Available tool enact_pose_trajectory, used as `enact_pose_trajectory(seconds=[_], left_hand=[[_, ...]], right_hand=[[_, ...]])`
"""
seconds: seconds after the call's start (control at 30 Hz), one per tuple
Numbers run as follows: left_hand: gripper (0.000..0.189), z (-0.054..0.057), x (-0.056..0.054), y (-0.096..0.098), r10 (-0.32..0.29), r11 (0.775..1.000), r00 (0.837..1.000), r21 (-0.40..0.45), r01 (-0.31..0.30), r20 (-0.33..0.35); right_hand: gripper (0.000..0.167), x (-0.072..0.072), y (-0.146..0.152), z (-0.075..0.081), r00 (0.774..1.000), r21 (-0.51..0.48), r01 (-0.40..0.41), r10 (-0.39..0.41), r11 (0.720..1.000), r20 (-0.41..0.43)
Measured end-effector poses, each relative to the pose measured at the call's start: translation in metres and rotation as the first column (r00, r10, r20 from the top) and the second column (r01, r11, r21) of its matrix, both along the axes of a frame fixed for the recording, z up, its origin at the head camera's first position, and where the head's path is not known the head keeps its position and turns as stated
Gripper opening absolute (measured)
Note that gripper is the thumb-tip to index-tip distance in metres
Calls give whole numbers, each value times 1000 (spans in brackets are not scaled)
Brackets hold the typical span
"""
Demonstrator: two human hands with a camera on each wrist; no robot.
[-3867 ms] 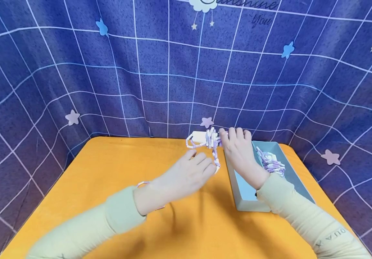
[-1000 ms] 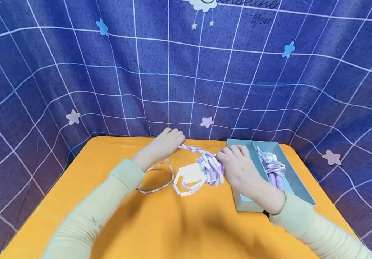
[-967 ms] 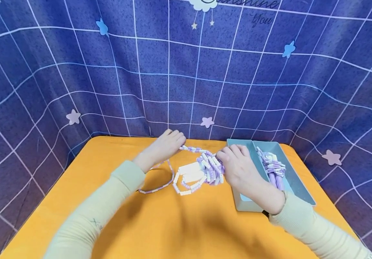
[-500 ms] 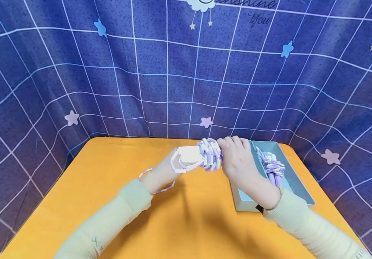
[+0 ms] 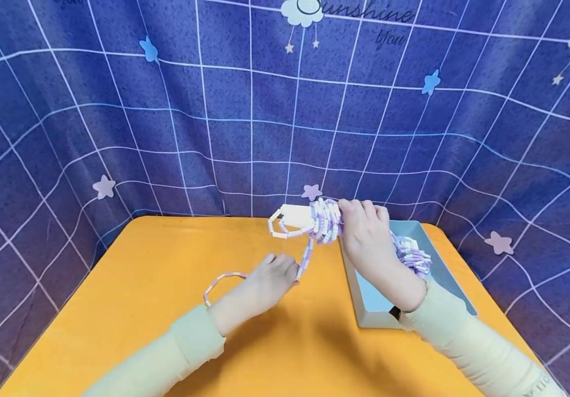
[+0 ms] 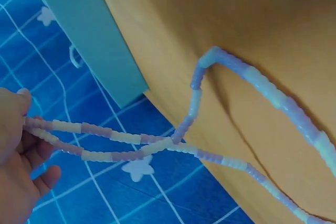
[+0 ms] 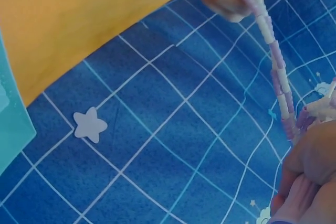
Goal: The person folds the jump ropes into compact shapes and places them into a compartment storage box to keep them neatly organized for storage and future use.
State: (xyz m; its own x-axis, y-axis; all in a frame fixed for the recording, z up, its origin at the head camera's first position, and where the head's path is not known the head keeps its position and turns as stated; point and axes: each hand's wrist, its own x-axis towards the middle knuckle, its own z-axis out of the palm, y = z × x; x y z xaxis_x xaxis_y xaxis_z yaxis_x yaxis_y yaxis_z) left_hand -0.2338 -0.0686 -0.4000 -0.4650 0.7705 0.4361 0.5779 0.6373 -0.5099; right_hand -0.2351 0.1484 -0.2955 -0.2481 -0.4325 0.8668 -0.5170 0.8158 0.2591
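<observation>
A beaded jump rope in purple and white is wound into a bundle [image 5: 326, 221] in the head view, with white handle ends [image 5: 297, 215] and a small loop sticking out to its left. My right hand [image 5: 368, 242] grips the bundle's right end above the tray; the held part is mostly hidden by the fingers. Lower and to the left, my left hand [image 5: 271, 284] pinches a length of the rope [image 5: 306, 259] running down from the bundle. In the left wrist view two rope strands [image 6: 110, 134] leave the left hand's fingers. A loose loop [image 5: 220, 277] hangs behind the left forearm.
A blue-grey tray [image 5: 375, 320] stands at the right of the orange table [image 5: 166, 264], partly under the right arm. Another wound purple and white jump rope [image 5: 415, 258] lies in it. A blue grid-patterned curtain [image 5: 245, 138] hangs behind the table.
My left hand has gone from the far left, round behind the bundle, to below it, bringing the rope along. The right hand still holds the bundle, now slightly higher.
</observation>
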Motion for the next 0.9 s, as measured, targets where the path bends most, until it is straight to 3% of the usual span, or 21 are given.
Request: enact_pose_trajectory(seconds=[0.1,0.2,0.37,0.7,0.9], left_hand=[[27,-2,8,-1,-46,999,999,25,46,2],[24,0,14,0,-82,995,995,55,79,53],[22,9,27,3,-80,997,993,29,77,92],[25,36,43,6,-113,994,993,0,113,-30],[27,55,45,8,-151,988,983,27,154,-105]], right_hand=[[21,-3,1,-3,999,-6,32,-32,999,-4],[22,-6,2,-5,998,-12,60,-60,998,2],[24,-10,4,-10,993,6,107,-107,994,40],[25,-23,3,-20,985,6,171,-171,985,-1],[25,-26,5,-25,976,24,210,-210,977,46]])
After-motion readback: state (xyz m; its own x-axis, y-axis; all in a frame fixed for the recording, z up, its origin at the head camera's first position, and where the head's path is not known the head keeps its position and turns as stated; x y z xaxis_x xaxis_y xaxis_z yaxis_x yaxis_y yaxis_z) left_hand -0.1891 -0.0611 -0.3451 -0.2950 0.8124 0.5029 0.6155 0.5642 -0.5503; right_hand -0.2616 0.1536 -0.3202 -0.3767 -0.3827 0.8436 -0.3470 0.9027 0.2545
